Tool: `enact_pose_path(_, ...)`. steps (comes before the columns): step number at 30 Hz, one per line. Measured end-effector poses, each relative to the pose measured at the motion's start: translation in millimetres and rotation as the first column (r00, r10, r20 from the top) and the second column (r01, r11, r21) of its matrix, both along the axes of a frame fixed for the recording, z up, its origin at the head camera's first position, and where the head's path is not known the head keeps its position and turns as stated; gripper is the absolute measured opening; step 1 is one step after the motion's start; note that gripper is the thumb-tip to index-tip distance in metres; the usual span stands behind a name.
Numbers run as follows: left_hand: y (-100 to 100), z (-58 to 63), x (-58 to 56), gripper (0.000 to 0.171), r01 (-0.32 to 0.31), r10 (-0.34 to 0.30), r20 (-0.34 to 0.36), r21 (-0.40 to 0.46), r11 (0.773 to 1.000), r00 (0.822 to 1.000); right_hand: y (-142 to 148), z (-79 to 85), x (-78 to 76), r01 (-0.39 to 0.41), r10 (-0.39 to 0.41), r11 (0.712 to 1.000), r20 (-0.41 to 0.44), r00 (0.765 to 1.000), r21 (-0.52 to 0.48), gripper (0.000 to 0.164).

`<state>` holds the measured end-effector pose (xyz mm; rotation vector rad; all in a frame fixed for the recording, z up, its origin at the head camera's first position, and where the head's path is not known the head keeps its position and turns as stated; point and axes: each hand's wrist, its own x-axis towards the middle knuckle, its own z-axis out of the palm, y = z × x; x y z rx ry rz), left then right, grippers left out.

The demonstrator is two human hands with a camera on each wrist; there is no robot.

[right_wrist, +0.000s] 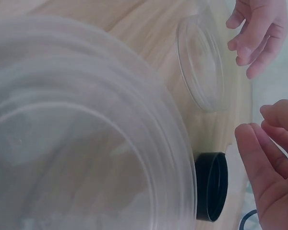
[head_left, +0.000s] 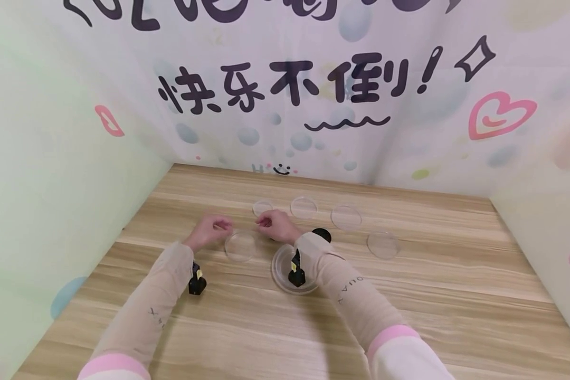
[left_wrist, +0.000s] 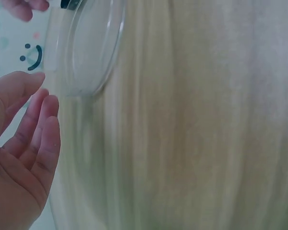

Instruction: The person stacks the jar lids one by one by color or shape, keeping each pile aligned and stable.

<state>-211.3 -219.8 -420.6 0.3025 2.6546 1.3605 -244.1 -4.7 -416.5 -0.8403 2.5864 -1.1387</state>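
Observation:
My left hand (head_left: 211, 230) hovers above the table, fingers loosely bent and nothing between them; in the left wrist view, thumb and fingertips are apart. Facing it, my right hand (head_left: 279, 226) is also empty, its fingers slightly curved. Just below the gap between the hands lies a clear, shallow round dish (head_left: 240, 246), like a petri dish, touched by neither. Under the right wrist sits a larger round clear plastic piece with stepped rims (head_left: 280, 277), partly hidden by the sleeve. A black round cap (right_wrist: 212, 187) stands beside it.
Several more clear round dishes lie in an arc at the back, among them one dish (head_left: 304, 207) behind the right hand and another (head_left: 383, 245) at the right. Printed cloth walls (head_left: 247, 153) border the wooden table (head_left: 432, 316) at the back and sides.

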Motion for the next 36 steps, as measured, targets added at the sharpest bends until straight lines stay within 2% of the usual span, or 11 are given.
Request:
enact_pose_path(5, 1, -3.7, 2.6, 0.029, 0.011, -0.011, 0.003, 0.014, 1.0, 1.0, -7, -8.4, -3.7, 0.016, -0.016, 1.0, 0.026, 1.0, 0.002, 0.018)
enact_pose_path(7, 1, -4.3, 4.2, 0.029, 0.006, -0.006, -0.003, 0.013, 1.0, 1.0, -11, -37.0, -20.2, -0.012, 0.012, 0.999, -0.011, 1.0, -0.04, 0.017)
enact_pose_path(10, 0, -6.1, 6.2, 0.028, -0.004, 0.004, -0.009, -0.002, 1.0, 1.0, -17, -71.0, -41.5, -0.024, 0.023, 0.999, -0.004, 1.0, -0.026, 0.02)
enact_pose_path(12, -1, -7.3, 7.2, 0.028, -0.01, 0.01, -0.007, -0.01, 1.0, 1.0, -22, -104.4, -61.1, -0.043, 0.041, 0.998, -0.044, 0.998, -0.054, 0.019)
enact_pose_path(14, -2, -8.8, 7.7, 0.027, -0.022, 0.022, 0.011, -0.016, 1.0, 1.0, -27, -113.6, -66.1, -0.014, 0.014, 1.0, -0.014, 1.0, -0.006, 0.022)
enact_pose_path(17, -2, -10.3, 8.6, 0.026, -0.04, 0.041, 0.046, -0.021, 0.999, 0.998, -29, -146.3, -80.9, -0.029, 0.025, 0.999, -0.107, 0.994, -0.036, 0.019)
enact_pose_path(21, -1, -12.5, 8.6, 0.025, -0.06, 0.061, 0.071, -0.024, 0.998, 0.996, -31, -166.0, -89.4, -0.041, 0.036, 0.999, -0.149, 0.988, -0.033, 0.016)
enact_pose_path(26, -2, -15.8, 8.6, 0.024, -0.078, 0.079, 0.071, -0.011, 0.997, 0.994, -35, -156.8, -81.1, -0.04, 0.037, 0.999, -0.149, 0.988, -0.016, 0.017)
enact_pose_path(30, -3, -18.2, 8.6, 0.024, -0.092, 0.09, 0.087, 0.015, 0.996, 0.992, -36, -164.9, -85.4, -0.037, 0.034, 0.999, -0.129, 0.991, -0.017, 0.017)
enact_pose_path(33, -3, -18.9, 9.2, 0.024, -0.105, 0.101, 0.101, 0.042, 0.994, 0.99, -38, -198.8, -106.9, -0.055, 0.05, 0.998, -0.141, 0.989, -0.031, 0.016)
enact_pose_path(36, -3, -19.5, 10.0, 0.025, -0.121, 0.112, 0.122, 0.07, 0.99, 0.986, -43, -247.8, -138.1, -0.069, 0.063, 0.997, -0.147, 0.987, -0.035, 0.017)
